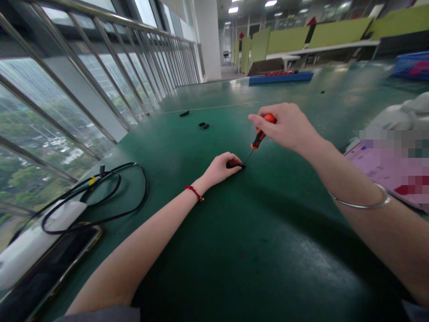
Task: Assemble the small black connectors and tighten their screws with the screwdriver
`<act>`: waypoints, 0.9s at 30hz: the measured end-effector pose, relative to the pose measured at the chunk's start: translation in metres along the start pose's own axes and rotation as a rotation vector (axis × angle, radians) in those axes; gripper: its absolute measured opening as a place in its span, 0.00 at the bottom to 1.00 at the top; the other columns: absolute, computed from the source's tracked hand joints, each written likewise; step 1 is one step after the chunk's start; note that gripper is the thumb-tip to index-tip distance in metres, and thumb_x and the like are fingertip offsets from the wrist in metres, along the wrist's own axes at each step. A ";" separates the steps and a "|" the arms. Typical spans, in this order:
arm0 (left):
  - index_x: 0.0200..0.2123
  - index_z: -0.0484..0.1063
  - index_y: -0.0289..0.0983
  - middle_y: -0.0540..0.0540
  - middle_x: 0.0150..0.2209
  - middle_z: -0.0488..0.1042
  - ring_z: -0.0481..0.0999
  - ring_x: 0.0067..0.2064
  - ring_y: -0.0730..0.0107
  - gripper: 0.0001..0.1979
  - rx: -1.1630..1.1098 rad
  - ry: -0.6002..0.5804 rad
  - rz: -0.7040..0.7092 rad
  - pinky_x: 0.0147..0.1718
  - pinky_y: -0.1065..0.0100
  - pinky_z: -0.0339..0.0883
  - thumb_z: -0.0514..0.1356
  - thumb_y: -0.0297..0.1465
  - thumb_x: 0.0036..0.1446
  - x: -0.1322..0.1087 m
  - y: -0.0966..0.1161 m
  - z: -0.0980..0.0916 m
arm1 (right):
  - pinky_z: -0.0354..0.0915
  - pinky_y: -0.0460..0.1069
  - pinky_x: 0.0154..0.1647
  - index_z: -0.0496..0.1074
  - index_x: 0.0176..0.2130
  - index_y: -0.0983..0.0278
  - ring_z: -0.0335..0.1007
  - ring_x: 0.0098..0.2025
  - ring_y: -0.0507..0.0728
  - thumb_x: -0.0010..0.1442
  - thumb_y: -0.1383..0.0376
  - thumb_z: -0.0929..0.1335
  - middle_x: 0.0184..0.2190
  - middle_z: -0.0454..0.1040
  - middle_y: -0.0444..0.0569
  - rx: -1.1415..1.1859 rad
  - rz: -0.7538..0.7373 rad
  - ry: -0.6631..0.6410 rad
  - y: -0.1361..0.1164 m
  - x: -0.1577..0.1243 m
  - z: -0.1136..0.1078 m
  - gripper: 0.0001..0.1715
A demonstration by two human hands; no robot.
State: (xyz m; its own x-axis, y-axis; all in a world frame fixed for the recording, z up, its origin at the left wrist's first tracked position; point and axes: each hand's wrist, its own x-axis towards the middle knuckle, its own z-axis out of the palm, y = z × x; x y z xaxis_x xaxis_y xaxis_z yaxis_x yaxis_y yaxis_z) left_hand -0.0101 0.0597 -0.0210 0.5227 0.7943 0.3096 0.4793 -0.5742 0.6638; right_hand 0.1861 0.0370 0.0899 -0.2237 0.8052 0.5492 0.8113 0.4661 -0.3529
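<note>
My right hand [284, 125] grips a screwdriver [258, 139] with a red and black handle. The tool is tilted, its thin metal shaft running down and to the left. Its tip meets the end of a small black part [238, 165] on the table, or comes very close to it. Fingers of my left hand [221, 169] are closed round that part and pin it against the green surface. Most of the part is hidden by my fingers, so its kind is unclear.
On the green table [187, 250] lie more small black pieces [203, 125] and a black strip [184, 113]. Looped black cable [145, 188], a white power strip [72, 212] and a phone [50, 264] are at left. A blue tray [281, 78] stands far back; a pink sheet [385, 167] lies at right.
</note>
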 end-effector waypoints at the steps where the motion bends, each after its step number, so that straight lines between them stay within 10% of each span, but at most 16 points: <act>1: 0.36 0.74 0.34 0.46 0.34 0.72 0.71 0.35 0.72 0.07 -0.001 -0.002 0.000 0.37 0.67 0.67 0.62 0.30 0.54 0.000 0.000 0.000 | 0.55 0.52 0.29 0.69 0.31 0.59 0.62 0.28 0.57 0.58 0.52 0.61 0.23 0.69 0.48 -0.001 0.005 -0.003 -0.001 0.000 0.000 0.16; 27: 0.36 0.74 0.34 0.47 0.34 0.72 0.71 0.35 0.71 0.07 0.010 -0.005 0.002 0.36 0.67 0.67 0.62 0.29 0.54 0.000 0.003 0.000 | 0.58 0.53 0.32 0.69 0.39 0.58 0.65 0.30 0.58 0.56 0.52 0.64 0.27 0.73 0.48 -0.016 -0.025 -0.006 -0.001 -0.001 0.001 0.15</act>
State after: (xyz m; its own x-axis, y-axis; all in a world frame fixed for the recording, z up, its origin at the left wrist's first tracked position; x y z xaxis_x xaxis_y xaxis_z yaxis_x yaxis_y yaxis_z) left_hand -0.0092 0.0582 -0.0191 0.5275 0.7919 0.3075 0.4852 -0.5780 0.6561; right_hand 0.1851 0.0360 0.0892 -0.2472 0.7959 0.5527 0.8143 0.4798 -0.3267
